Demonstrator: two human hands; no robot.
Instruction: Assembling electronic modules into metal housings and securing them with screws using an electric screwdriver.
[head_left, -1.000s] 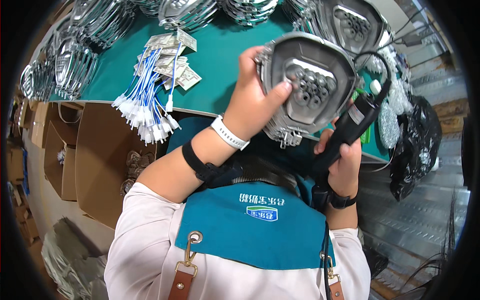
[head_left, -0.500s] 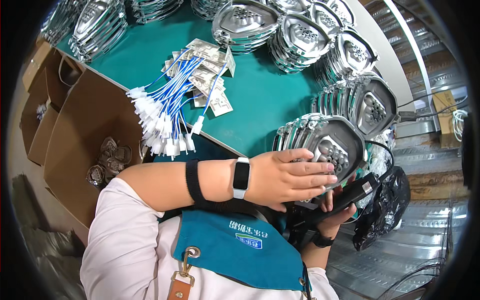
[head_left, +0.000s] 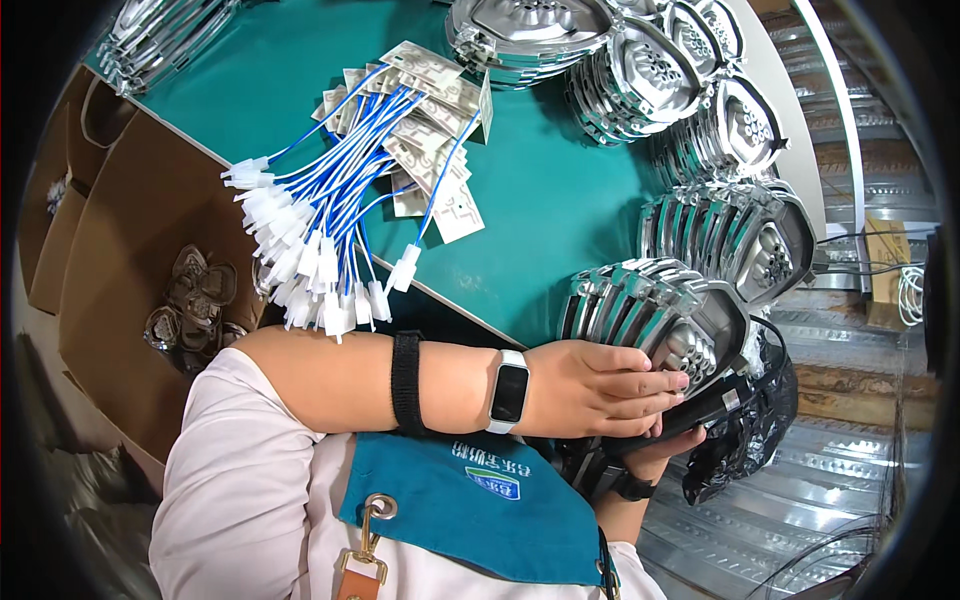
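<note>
My left hand [head_left: 610, 390] reaches across in front of me at the near side of a stack of shiny metal lamp housings [head_left: 700, 345]. Its fingers are bent and pressed together; the thumb and whatever lies under the fingertips are hidden. Just below it, my right hand [head_left: 665, 448] is wrapped round a black corded power tool [head_left: 722, 400], whose cable leaves its far end. The tool's working end is covered by my left hand and arm. Left of the stack, flat pale boards [head_left: 430, 150] with blue and white wires [head_left: 350, 170] and white plug connectors [head_left: 300, 255] lie in a pile.
More metal housings [head_left: 640, 80] stand stacked along the far and right sides of the green table [head_left: 540, 200]. A cardboard box [head_left: 140, 230] with clear, shiny parts [head_left: 195, 305] stands at the left. A black plastic bag [head_left: 745, 450] hangs at the right.
My left hand has moved slightly down and right; its fingers, flat before, now bend together. The power tool has tipped flatter under it. The view has shifted, so the table items sit differently.
</note>
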